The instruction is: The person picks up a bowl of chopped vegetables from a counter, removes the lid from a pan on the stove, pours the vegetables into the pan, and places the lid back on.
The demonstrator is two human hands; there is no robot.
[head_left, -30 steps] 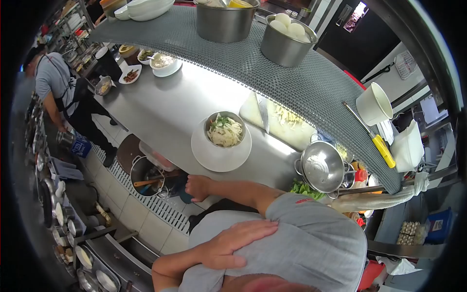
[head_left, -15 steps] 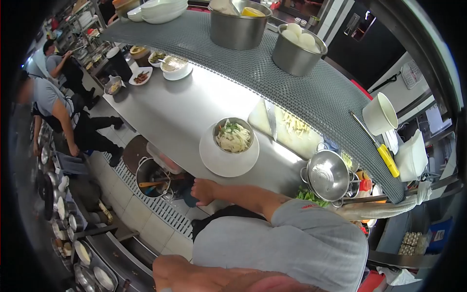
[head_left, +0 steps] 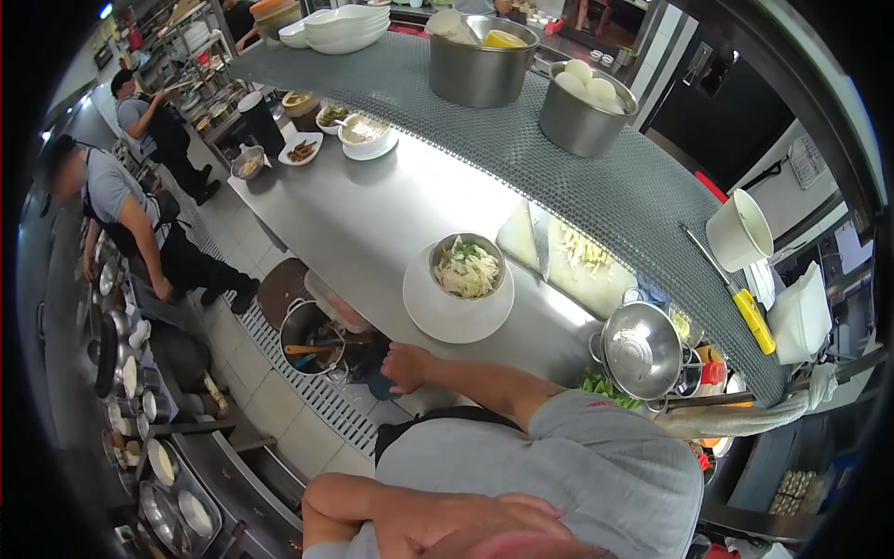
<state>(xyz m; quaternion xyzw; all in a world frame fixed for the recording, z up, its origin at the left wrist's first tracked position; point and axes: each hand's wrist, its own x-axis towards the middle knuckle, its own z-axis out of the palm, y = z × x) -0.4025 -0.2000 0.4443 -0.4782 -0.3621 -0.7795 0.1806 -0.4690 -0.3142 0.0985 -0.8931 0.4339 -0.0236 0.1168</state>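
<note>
My right hand (head_left: 407, 369) is closed, with its fingers curled at the front edge of the steel counter (head_left: 326, 224), above a dark blue item. My left arm is bent, and my left hand (head_left: 498, 511) lies across the front of my grey shirt, its fingers partly hidden. Beyond my right hand, a metal bowl (head_left: 468, 265) of pale shredded food with green bits rests on a round white plate (head_left: 456, 326). A knife (head_left: 540, 240) and pale cut strips (head_left: 585, 249) lie on the white cutting board (head_left: 515, 233) behind it.
A metal colander (head_left: 643, 349) stands right of the plate. Above the counter, a shelf (head_left: 400, 84) carries metal pots, white dishes and a yellow-handled tool (head_left: 752, 321). Below the counter's edge is a large pot (head_left: 312, 334). Two people (head_left: 140, 200) stand at the left.
The view has shifted, so the scene sits farther right and slightly lower. More of my left hand shows at my chest. My right hand stays by the counter edge.
</note>
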